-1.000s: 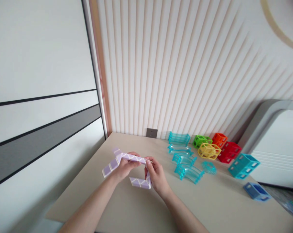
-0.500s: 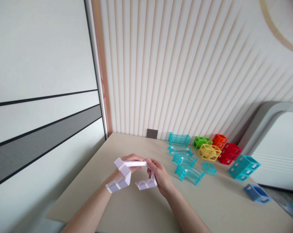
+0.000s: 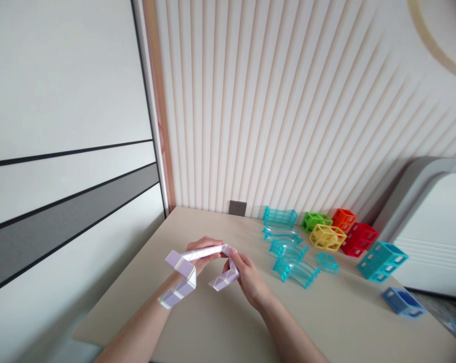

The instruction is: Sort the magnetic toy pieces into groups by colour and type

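Note:
Between my hands, above the table, is a purple and white snake puzzle point(image 3: 184, 269) made of jointed triangular segments. It bends into a hooked shape, with one folded end at the left and a shorter one curling in at the right. My left hand point(image 3: 203, 247) is wrapped round the long straight stretch from behind, its fingers partly hidden by the puzzle. My right hand point(image 3: 247, 275) pinches the bend on the right side, thumb on top. Both ends of the puzzle hang free toward me.
Several clear teal track pieces point(image 3: 296, 271) lie on the table point(image 3: 220, 327) to the right. Beyond them stand green point(image 3: 315, 222), yellow point(image 3: 327, 237), orange point(image 3: 343, 220), red point(image 3: 359, 239), teal point(image 3: 382, 261) and blue point(image 3: 403, 302) frame blocks. A wall socket point(image 3: 237, 207) sits behind the table.
The snake puzzle has tilted, its left end moving left and slightly down. Its right part has turned at the bend, and my right hand has shifted slightly with it.

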`<action>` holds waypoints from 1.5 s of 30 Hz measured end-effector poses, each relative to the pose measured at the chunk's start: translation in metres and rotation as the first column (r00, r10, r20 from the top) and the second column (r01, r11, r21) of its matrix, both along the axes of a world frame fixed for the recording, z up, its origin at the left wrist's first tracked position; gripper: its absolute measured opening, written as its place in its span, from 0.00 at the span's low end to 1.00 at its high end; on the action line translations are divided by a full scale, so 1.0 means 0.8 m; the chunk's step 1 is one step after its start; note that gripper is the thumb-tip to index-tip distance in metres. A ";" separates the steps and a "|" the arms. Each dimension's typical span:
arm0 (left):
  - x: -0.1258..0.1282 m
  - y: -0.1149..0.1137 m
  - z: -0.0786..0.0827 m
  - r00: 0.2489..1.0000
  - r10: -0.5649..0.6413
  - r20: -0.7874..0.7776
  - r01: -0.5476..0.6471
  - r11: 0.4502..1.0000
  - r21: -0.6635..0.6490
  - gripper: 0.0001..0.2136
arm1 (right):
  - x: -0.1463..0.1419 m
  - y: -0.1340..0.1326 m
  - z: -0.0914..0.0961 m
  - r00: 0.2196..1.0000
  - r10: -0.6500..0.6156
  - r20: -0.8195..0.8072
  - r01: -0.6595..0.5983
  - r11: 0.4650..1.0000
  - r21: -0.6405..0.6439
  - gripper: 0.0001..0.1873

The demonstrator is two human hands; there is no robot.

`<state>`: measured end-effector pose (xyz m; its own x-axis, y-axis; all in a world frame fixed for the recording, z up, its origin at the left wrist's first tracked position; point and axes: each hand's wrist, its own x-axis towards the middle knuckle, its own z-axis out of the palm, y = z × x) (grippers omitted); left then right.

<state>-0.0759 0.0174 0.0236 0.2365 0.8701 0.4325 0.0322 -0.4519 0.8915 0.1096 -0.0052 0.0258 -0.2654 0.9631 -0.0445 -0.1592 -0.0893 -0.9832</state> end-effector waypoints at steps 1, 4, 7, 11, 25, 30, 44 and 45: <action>0.000 0.000 0.000 1.000 -0.002 0.013 0.002 1.000 0.012 0.11 | 0.001 0.001 0.000 0.999 -0.005 0.045 0.004 1.000 0.026 0.34; 0.000 0.001 -0.004 0.999 0.003 0.040 -0.004 0.999 0.036 0.09 | 0.005 0.006 -0.002 0.989 -0.012 0.149 -0.002 0.996 0.092 0.37; 0.000 0.001 -0.004 0.999 0.019 0.047 -0.021 0.999 0.035 0.09 | 0.009 0.011 -0.002 0.978 0.002 0.211 -0.030 0.991 0.130 0.39; 0.002 0.000 -0.003 0.999 0.025 0.048 -0.026 0.999 0.019 0.09 | 0.012 0.013 -0.002 0.959 0.011 0.283 -0.069 0.978 0.195 0.39; 0.023 -0.005 -0.002 0.972 0.218 0.085 -0.206 0.970 -0.130 0.11 | 0.007 -0.003 -0.014 0.552 -0.572 0.607 -0.162 0.640 0.751 0.12; 0.019 0.005 -0.014 0.930 0.323 0.174 -0.284 0.934 -0.215 0.12 | 0.010 -0.004 -0.015 0.363 -0.765 0.532 -0.312 0.438 0.843 0.17; 0.025 0.006 -0.012 0.900 0.173 0.400 0.036 0.886 -0.463 0.18 | 0.022 -0.005 -0.009 0.387 -0.799 0.461 -0.341 0.340 0.876 0.22; 0.026 0.004 -0.012 0.907 0.124 0.403 0.086 0.882 -0.464 0.17 | 0.023 -0.004 -0.009 0.379 -0.803 0.460 -0.337 0.343 0.877 0.22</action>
<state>-0.0553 0.0208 0.0141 0.1108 0.9933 0.0329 -0.3778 0.0114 0.9258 0.1280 -0.0087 0.0183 -0.3867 0.5650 0.7288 0.8170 0.5765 -0.0134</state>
